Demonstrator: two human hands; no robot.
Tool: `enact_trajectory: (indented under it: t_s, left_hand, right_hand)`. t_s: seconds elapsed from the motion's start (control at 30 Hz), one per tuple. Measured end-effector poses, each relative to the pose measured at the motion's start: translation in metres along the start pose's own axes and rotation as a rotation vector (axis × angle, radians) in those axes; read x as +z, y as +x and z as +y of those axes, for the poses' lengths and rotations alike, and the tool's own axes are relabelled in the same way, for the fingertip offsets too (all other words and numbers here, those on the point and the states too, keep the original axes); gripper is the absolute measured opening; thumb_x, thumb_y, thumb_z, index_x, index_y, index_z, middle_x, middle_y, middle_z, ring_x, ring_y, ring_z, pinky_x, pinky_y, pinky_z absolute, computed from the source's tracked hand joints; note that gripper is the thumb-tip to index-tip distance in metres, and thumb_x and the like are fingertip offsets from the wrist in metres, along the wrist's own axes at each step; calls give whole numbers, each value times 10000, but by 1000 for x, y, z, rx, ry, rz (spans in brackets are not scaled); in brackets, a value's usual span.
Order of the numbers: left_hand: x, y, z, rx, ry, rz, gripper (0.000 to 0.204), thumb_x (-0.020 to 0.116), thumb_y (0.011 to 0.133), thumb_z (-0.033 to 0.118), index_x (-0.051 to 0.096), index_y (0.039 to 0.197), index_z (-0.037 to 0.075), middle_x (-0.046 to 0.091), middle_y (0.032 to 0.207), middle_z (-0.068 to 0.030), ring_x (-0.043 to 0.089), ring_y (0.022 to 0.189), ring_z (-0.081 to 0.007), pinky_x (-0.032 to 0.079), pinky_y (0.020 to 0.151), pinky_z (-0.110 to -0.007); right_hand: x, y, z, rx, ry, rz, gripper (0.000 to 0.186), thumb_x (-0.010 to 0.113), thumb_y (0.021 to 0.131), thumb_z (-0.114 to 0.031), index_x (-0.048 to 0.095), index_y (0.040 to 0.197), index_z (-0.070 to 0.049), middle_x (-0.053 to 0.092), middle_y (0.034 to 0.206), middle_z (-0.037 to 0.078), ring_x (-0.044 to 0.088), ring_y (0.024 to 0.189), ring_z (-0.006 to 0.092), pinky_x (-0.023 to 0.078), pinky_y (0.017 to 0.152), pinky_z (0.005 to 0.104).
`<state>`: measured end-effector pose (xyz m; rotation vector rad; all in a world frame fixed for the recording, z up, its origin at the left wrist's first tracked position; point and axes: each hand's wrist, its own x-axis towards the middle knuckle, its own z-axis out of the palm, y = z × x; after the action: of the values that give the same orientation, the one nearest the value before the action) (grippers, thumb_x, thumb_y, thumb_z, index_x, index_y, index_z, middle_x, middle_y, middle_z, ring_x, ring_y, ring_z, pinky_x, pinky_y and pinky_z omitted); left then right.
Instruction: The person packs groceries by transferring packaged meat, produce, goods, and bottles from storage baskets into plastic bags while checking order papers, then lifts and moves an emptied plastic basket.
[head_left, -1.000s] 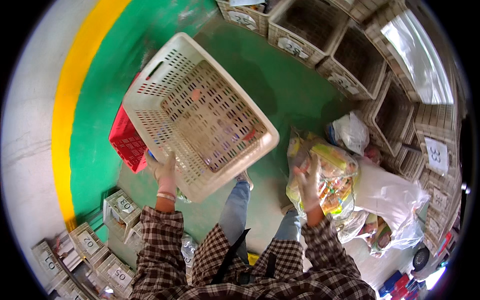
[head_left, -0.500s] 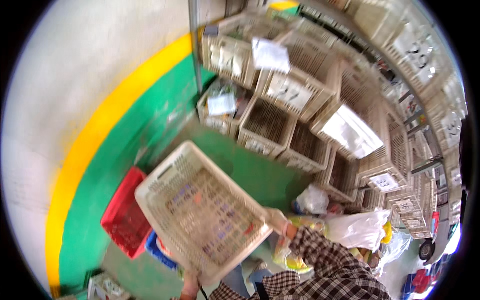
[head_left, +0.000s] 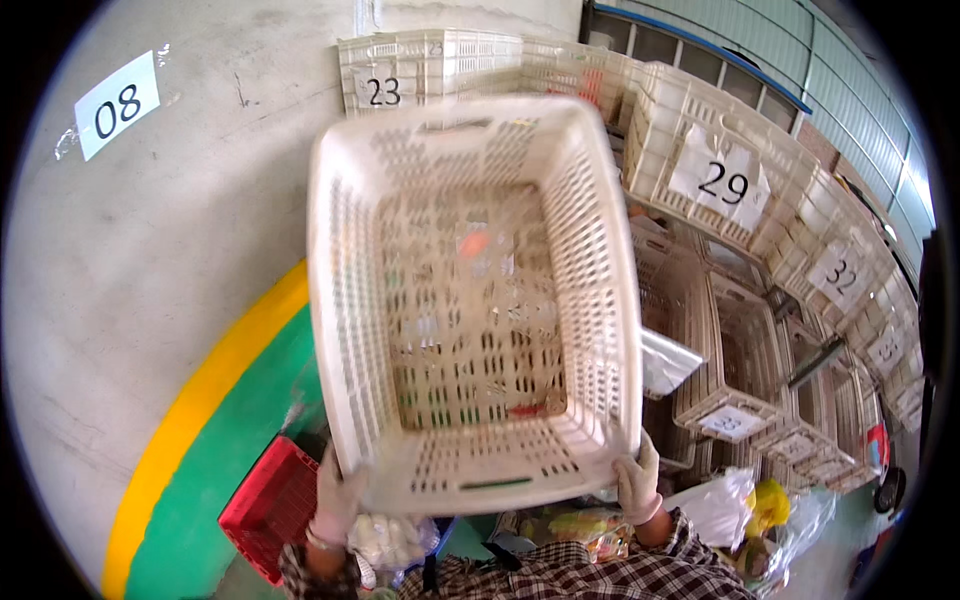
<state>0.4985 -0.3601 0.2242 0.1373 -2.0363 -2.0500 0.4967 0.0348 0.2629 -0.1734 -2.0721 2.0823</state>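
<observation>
A large off-white slatted plastic crate [head_left: 490,462] is raised in front of me, its open top turned toward me. Dirt and small scraps, among them an orange one, mark its floor. White-gloved, my left hand [head_left: 337,497] grips the crate's lower left corner. My right hand [head_left: 638,482], gloved too, is closed on the lower right corner. Both hands' fingertips are partly hidden behind the crate. Beyond it, more off-white crates [head_left: 715,185] with paper labels stand on a rack, some of them covered by the raised crate.
On the floor at lower left is a red crate [head_left: 277,505]. Wrapped pale goods [head_left: 388,540] lie below the raised crate. White plastic bags [head_left: 712,510] and a yellow bag [head_left: 767,510] are at lower right. A concrete wall [head_left: 215,230] rises on the left.
Both hands have lifted the crate from low over the floor and straightened it. The view has risen toward the upper rack and wall.
</observation>
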Motion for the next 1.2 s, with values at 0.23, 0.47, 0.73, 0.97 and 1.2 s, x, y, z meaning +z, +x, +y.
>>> enact_trajectory:
  t_s: [0.23, 0.47, 0.73, 0.97, 1.2]
  left_hand:
    - [45, 202, 87, 288, -46, 155, 506, 602, 858, 266, 484, 1248, -34, 555, 1144, -92, 530, 1020, -147, 430, 888, -299]
    - [112, 354, 193, 380, -445, 212, 640, 252, 932, 506, 436, 1299, 15, 437, 1336, -162, 385, 1262, -261, 291, 1068, -381]
    - [103, 430, 164, 952, 520, 510, 560, 388, 924, 427, 433, 1273, -8, 489, 1251, -219, 457, 1151, -347, 351, 1006, -411]
    - [89, 260, -65, 540, 1056, 172, 572, 599, 806, 247, 415, 1311, 51, 494, 1201, -204, 466, 1083, -378, 377, 924, -462]
    - [-42, -248, -327, -1341, 850, -69, 372, 570, 847, 287, 539, 1148, 70, 547, 1178, -170, 527, 1090, -312, 439, 888, -418]
  right_hand:
    - [15, 90, -75, -481, 21, -154, 726, 578, 892, -228, 163, 1396, 89, 349, 1359, 204, 385, 1212, 264, 308, 1020, 349]
    - [49, 251, -207, -1734, -1050, 339, 809, 515, 790, -657, 451, 1285, -20, 344, 1272, 210, 426, 1128, 301, 478, 848, 459]
    - [109, 349, -295, -1211, -823, 25, 337, 633, 853, -251, 630, 1061, 15, 684, 875, 68, 609, 743, 94, 483, 673, 213]
    - [44, 501, -304, -1043, -796, -47, 348, 606, 871, -277, 608, 1117, -31, 675, 917, 64, 592, 819, 90, 460, 755, 223]
    - [89, 520, -274, -1066, -1028, -159, 387, 524, 910, -232, 534, 1214, 7, 604, 1159, 127, 560, 1059, 171, 412, 924, 272]
